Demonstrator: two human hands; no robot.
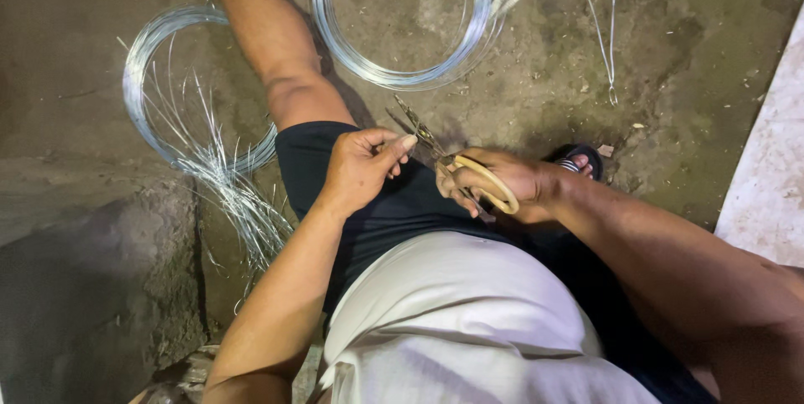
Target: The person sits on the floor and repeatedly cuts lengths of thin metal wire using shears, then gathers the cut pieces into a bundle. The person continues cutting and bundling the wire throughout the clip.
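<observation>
Scissors [456,161] in right hand [502,182] grip — left hand [360,165] pinched shut beside them — wire coil [402,27] well apart ahead.

wire coil [402,69] on floor | second coil [146,61] left | pale slab [770,178] right

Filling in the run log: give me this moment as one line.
left hand: pinching thin wire | right hand: gripping scissors, blades open | wire coils on floor
</observation>
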